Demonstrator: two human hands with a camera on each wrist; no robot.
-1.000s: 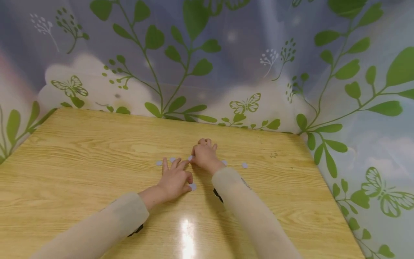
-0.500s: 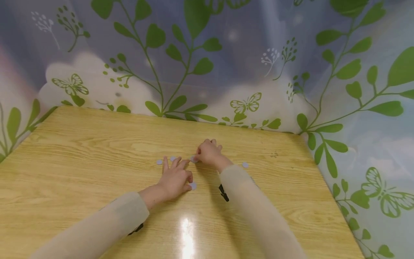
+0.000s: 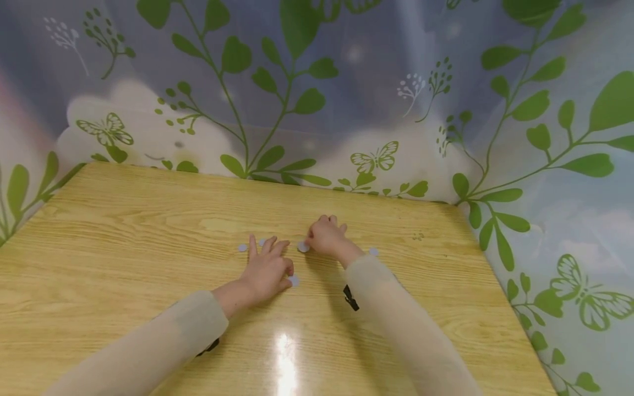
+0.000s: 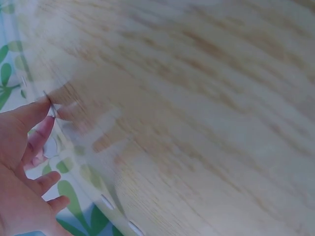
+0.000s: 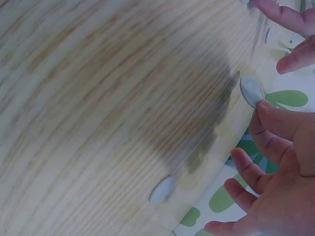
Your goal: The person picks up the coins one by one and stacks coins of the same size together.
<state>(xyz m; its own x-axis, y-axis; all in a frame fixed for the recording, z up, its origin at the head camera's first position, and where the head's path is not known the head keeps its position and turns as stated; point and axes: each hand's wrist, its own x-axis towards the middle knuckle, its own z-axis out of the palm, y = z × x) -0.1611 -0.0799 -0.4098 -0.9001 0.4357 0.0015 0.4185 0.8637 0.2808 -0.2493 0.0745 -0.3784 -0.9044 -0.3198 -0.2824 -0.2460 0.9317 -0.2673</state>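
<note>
My left hand is pinching a pale disc on its right, my right hand another disc on its left.

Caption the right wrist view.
Right hand pinches a round, pale grey disc at a light wood-grain table.

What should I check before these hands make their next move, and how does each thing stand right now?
1. Right hand grips right-hand disc: ok, pinched near its edge.
2. Left hand grips left-hand disc: ok, pinched too.
3. Either hand free: not ok, both hold discs.
4. Right-hand disc clear of the table: cannot tell.
5. Far-left disc on the table, unheld: ok.
6. Far-right disc on the table, unheld: ok.
</note>
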